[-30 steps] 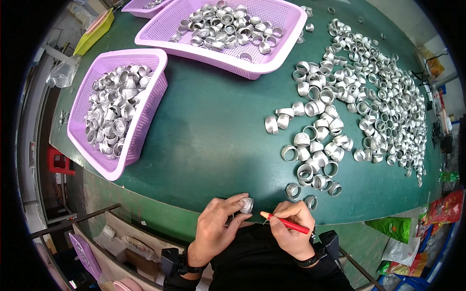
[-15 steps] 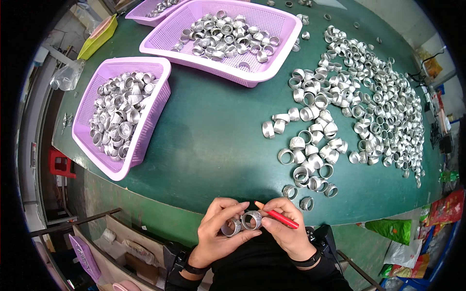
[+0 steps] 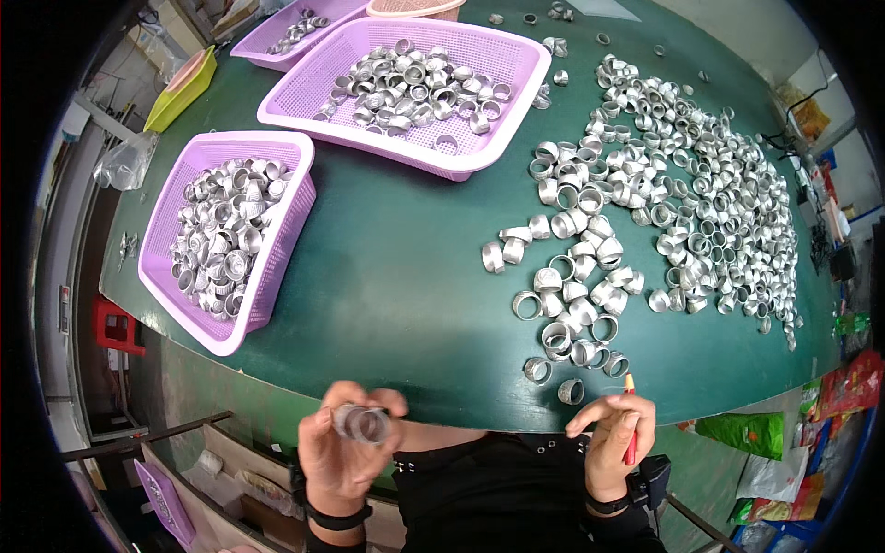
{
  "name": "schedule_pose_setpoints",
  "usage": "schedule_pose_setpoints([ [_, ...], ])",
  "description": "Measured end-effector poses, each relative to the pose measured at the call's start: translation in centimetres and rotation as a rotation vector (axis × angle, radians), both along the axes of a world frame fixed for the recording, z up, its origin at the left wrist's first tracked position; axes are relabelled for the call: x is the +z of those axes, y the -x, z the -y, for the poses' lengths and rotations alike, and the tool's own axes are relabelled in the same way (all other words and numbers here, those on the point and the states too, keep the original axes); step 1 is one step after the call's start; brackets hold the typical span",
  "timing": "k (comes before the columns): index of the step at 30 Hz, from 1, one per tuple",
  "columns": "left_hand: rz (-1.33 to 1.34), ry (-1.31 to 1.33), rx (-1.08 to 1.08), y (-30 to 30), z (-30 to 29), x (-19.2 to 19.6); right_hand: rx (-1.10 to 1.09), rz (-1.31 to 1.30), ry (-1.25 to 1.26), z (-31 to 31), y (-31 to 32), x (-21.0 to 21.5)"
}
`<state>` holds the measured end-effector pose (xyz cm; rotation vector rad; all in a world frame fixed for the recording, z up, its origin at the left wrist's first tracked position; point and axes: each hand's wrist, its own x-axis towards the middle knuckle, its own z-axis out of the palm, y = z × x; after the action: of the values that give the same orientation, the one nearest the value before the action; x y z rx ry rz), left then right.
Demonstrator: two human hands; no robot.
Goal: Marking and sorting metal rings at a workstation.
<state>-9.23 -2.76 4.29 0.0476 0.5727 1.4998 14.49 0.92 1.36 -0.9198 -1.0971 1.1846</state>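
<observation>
At the table's near edge, my left hand has its fingers round what look like two wide silver metal rings, blurred by motion. Well apart from it, my right hand holds a short red pencil upright against the fingers, its pale tip pointing up. That hand's thumb and forefinger reach out toward a loose metal ring on the table, without touching it. Many more such rings spread over the right side of the green table.
A lilac plastic basket full of rings stands at the left. Behind it are a larger lilac basket with rings and a third lilac basket. A yellow tray sits at the far left edge, a red stool below it.
My hands have moved apart. The left went left with the rings; the right went right with the pencil, which has swung from slanting to upright.
</observation>
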Motion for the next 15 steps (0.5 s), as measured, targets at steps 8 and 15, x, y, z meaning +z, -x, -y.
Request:
schedule_pose_setpoints([
  [8, -1.967, 0.119, 0.569, 14.0, -7.9, 3.4, 0.026, 0.616, -0.122, -1.8, -1.9, 0.0],
  [15, -2.312, 0.094, 0.698, 14.8, -5.0, 4.4, -0.061, 0.643, -0.258, -0.4, -3.4, -2.3],
])
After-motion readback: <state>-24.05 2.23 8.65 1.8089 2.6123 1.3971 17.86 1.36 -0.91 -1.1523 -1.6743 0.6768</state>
